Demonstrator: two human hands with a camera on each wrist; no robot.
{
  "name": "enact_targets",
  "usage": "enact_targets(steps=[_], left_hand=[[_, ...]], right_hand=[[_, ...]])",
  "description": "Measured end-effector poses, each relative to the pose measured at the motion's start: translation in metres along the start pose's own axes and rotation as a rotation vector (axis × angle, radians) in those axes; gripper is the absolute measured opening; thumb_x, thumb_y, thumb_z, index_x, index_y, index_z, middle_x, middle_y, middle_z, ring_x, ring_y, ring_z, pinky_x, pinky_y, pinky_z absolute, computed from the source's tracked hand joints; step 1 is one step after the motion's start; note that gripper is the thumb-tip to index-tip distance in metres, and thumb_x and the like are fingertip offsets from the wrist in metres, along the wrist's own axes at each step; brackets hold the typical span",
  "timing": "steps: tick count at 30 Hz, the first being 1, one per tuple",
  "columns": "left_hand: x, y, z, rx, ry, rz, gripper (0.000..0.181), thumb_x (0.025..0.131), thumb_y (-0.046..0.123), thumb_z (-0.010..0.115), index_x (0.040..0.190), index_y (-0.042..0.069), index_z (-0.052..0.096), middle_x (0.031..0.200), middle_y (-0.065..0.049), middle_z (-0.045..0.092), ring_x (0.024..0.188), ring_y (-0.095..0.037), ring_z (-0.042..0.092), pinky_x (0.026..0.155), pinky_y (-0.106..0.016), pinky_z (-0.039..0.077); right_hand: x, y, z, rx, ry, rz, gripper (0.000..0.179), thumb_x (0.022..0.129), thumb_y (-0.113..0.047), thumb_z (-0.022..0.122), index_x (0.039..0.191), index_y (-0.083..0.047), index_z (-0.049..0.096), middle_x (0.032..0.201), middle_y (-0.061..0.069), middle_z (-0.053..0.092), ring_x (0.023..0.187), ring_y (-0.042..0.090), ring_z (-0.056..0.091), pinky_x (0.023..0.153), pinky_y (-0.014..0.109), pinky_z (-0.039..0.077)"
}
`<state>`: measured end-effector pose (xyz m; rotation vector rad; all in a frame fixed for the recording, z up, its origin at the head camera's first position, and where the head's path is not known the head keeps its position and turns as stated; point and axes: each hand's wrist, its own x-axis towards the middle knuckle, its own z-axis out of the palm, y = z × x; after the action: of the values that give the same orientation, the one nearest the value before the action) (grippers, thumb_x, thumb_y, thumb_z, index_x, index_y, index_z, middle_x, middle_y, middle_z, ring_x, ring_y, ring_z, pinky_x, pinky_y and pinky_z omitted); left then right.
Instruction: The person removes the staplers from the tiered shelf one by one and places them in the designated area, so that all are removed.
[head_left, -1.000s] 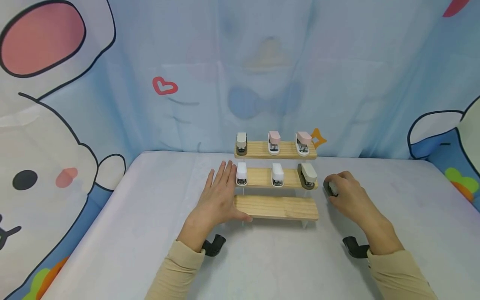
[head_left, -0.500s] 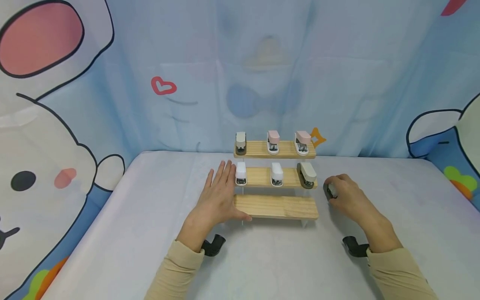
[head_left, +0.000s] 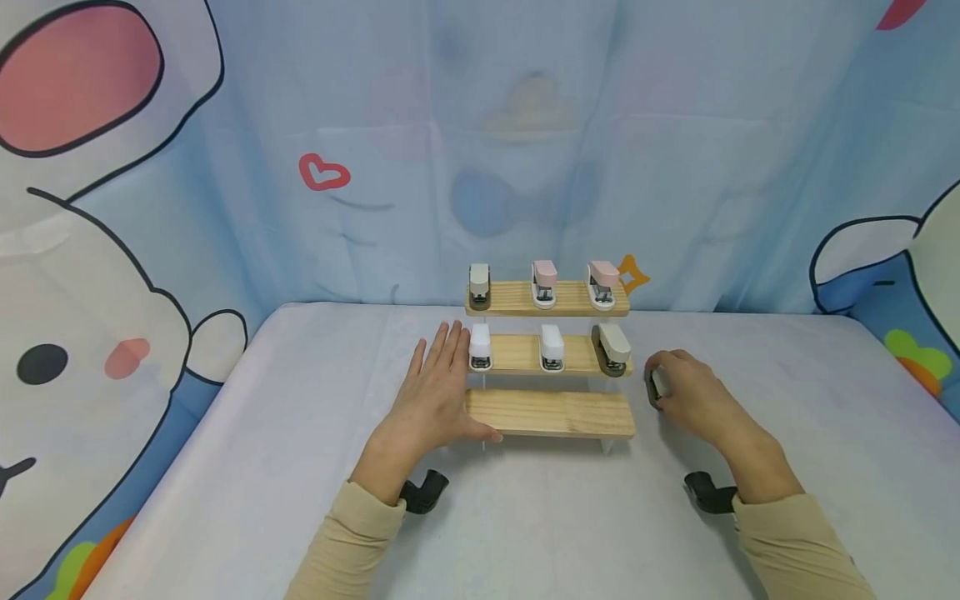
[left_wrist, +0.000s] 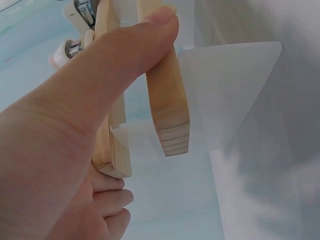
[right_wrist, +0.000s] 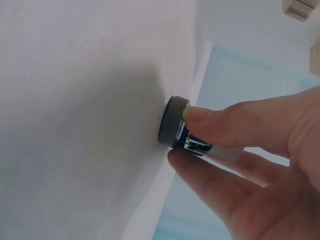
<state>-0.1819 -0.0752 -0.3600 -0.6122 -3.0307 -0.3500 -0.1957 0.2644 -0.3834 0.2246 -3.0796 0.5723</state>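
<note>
Small staplers stand on a three-tier wooden display rack [head_left: 551, 415]. The top tier bears a grey-white stapler [head_left: 479, 287] and two pink staplers [head_left: 544, 283]. Two white staplers [head_left: 552, 346] and a larger cream-and-grey stapler [head_left: 611, 348] sit on the middle tier; the lowest board is bare. My left hand [head_left: 433, 392] lies against the rack's left end, fingers straight, its thumb [left_wrist: 115, 60] on the lowest board. Right of the rack, my right hand [head_left: 693, 396] pinches a small stapler with a dark grey base [right_wrist: 172, 122] between thumb and fingers, low over the table. Fingers partly cover it.
A white cloth [head_left: 555, 517] covers the table. Behind it hangs a blue cartoon-printed curtain [head_left: 375, 250]. Clear side supports [left_wrist: 230, 90] carry the rack's boards. A black wrist mount [head_left: 425, 492] sits at the left wrist, another [head_left: 710, 493] at the right.
The stapler in my right hand has turned a little and shows more of its base edge. My left hand stays on the rack. The whole view has drifted slightly.
</note>
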Motion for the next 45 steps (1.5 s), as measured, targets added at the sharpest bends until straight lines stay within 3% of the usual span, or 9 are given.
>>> enact_targets(steps=[8,14,27,35,40,45], left_hand=[[0.0,0.001,-0.001,-0.008,-0.002,-0.001,0.139,0.062,0.065,0.085,0.159,0.0,0.007,0.168,-0.015,0.004,0.156,-0.028,-0.002,0.126,-0.05,0.003],[0.0,0.001,-0.001,-0.014,-0.003,-0.001,0.139,0.062,0.064,0.086,0.158,0.0,0.008,0.167,-0.015,0.004,0.156,-0.028,-0.002,0.126,-0.05,0.004],[0.001,0.0,-0.001,-0.024,-0.007,-0.007,0.14,0.062,0.063,0.086,0.159,0.001,0.007,0.168,-0.014,0.003,0.156,-0.028,-0.001,0.126,-0.05,0.004],[0.0,0.001,-0.001,-0.034,-0.002,-0.003,0.14,0.061,0.063,0.086,0.159,0.001,0.007,0.167,-0.014,0.003,0.156,-0.028,-0.002,0.126,-0.051,0.003],[0.0,0.001,-0.001,-0.037,-0.003,-0.001,0.14,0.062,0.063,0.086,0.159,0.001,0.006,0.167,-0.014,0.002,0.156,-0.029,-0.002,0.126,-0.051,0.003],[0.0,0.0,-0.001,-0.038,0.0,0.002,0.139,0.062,0.063,0.086,0.159,0.0,0.008,0.167,-0.014,0.002,0.156,-0.029,-0.001,0.126,-0.051,0.003]], right_hand=[[0.0,0.002,-0.001,0.006,0.008,0.002,0.045,0.073,0.022,0.061,0.116,0.01,0.059,0.127,0.038,0.05,0.116,0.053,0.051,0.094,0.065,0.046],[-0.001,0.003,0.0,0.004,0.001,-0.048,0.043,0.071,0.02,0.064,0.113,0.013,0.059,0.126,0.037,0.051,0.116,0.053,0.052,0.094,0.063,0.047],[0.001,0.008,-0.001,0.001,-0.026,-0.055,0.043,0.074,0.021,0.061,0.116,0.011,0.06,0.13,0.037,0.049,0.12,0.054,0.049,0.097,0.065,0.045],[-0.002,0.003,-0.008,0.012,-0.06,-0.044,0.047,0.081,0.002,0.073,0.124,0.009,0.056,0.138,0.038,0.042,0.126,0.056,0.043,0.102,0.068,0.039],[-0.007,-0.003,-0.017,0.044,-0.016,-0.06,0.048,0.087,-0.007,0.07,0.129,0.007,0.054,0.141,0.036,0.039,0.129,0.054,0.04,0.103,0.069,0.037],[-0.016,-0.012,-0.028,0.075,0.094,-0.12,0.044,0.089,-0.005,0.066,0.13,0.005,0.054,0.141,0.033,0.041,0.128,0.051,0.042,0.099,0.069,0.039]])
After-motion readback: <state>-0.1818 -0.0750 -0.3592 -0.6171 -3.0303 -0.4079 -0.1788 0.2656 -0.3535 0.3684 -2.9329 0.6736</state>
